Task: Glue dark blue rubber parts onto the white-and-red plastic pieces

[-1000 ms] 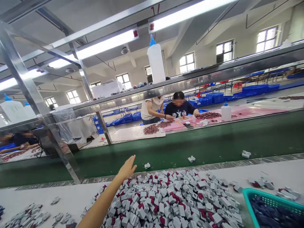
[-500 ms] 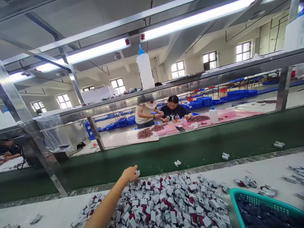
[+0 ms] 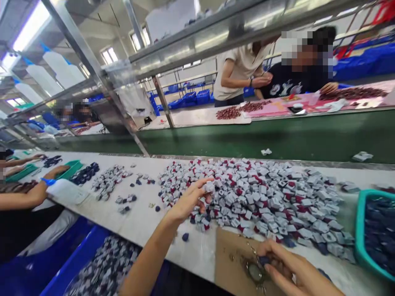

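Note:
My left hand [image 3: 189, 202] is raised over the near-left side of a big heap of small grey plastic parts [image 3: 262, 197] with dark red bits among them. Pinched in its fingertips is a light grey plastic part [image 3: 209, 188]. At the lower right, my right hand [image 3: 286, 265] is closed on a small dark blue piece [image 3: 263, 260], held just above a brown cardboard sheet [image 3: 226, 263]. Drops of clear liquid and a wet round patch [image 3: 255, 271] show on that cardboard.
To the right stands a green basket [image 3: 359, 230] of dark blue pieces. A blue crate [image 3: 77, 255] of grey parts sits below the table edge. A white bottle [image 3: 68, 190] lies beside a co-worker's arm [image 3: 27, 201]. Beyond the heap runs a green belt [image 3: 216, 142].
My view has turned left and down. My left hand has drawn back from the belt's edge to above the heap. My right hand has come into view with a dark blue piece.

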The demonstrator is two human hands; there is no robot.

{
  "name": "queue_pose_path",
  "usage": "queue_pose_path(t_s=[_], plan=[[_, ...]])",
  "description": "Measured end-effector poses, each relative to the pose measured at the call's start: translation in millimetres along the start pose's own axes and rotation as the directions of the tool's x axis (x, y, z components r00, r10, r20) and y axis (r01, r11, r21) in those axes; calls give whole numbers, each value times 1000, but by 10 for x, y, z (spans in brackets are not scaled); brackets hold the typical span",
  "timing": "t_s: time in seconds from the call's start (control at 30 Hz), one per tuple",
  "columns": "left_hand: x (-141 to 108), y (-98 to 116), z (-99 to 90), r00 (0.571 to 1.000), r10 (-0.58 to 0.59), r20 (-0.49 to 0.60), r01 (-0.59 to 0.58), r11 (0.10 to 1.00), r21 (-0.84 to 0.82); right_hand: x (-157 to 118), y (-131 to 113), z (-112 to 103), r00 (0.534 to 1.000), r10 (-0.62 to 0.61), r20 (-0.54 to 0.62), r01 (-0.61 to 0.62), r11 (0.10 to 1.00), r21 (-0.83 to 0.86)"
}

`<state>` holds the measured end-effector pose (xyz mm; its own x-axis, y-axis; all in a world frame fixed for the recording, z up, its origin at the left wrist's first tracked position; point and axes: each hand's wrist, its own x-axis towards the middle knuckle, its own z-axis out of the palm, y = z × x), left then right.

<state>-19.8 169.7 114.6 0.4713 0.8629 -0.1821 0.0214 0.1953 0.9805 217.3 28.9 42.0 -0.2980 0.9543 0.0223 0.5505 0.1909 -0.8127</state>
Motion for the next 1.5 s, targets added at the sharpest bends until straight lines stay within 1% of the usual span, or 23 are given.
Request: queue_pose_path(t_s=[0.1,0.2,0.3,0.37,0.43,0.5,0.63,0.77,0.87,0.97,1.03,1.13,1.2,1.27,1.33,1.37,1.43,1.5], plan=[[-336,-233,137,995,-7,-96,-4,993,-117,-48,37,94,1000,-20,3,21,994,-105],[-552,-530,287,980,-93,-174,40,957,-286,-134,124,169,999,-44,-10,42,987,-158],[-704,-796,451,948,-240,-210,126,886,-445,-185,193,230,998,-35,-62,25,988,-151],[-770,-918,544,924,-317,-216,178,854,-489,-192,213,269,995,-35,-95,21,990,-140],[-801,-987,603,909,-354,-221,207,843,-496,-191,223,316,995,-49,-85,39,992,-116],[-800,-1009,627,899,-368,-236,212,840,-500,-190,240,368,998,-47,-46,42,994,-101],[-770,-971,617,880,-386,-277,205,834,-513,-185,288,443,999,3,35,3,989,-148],[-761,-935,614,878,-394,-272,213,830,-515,-137,295,427,995,5,96,9,988,-152],[-757,-936,633,883,-382,-272,192,823,-535,-93,283,383,994,13,108,4,988,-152],[-743,-958,658,902,-345,-260,157,822,-547,-72,273,361,993,15,121,3,990,-142],[-734,-975,677,915,-311,-256,136,837,-530,-63,264,358,992,12,128,5,991,-131],[-729,-982,704,936,-253,-246,109,870,-481,-33,221,319,995,11,102,1,992,-122],[-732,-967,721,948,-210,-237,92,899,-429,-2,148,239,999,27,47,-22,996,-89],[-736,-941,737,960,-166,-225,72,924,-374,31,28,125,994,74,-86,-71,997,33],[-736,-911,753,971,-127,-201,53,940,-336,59,-119,14,964,136,-229,-90,975,201],[-734,-897,763,976,-111,-188,45,944,-327,70,-190,-27,952,149,-269,-76,962,264],[-726,-873,782,982,-85,-170,27,946,-323,86,-303,-71,956,111,-270,-26,954,300],[-715,-859,801,983,-66,-171,6,945,-327,95,-363,-70,972,46,-229,19,962,272]])
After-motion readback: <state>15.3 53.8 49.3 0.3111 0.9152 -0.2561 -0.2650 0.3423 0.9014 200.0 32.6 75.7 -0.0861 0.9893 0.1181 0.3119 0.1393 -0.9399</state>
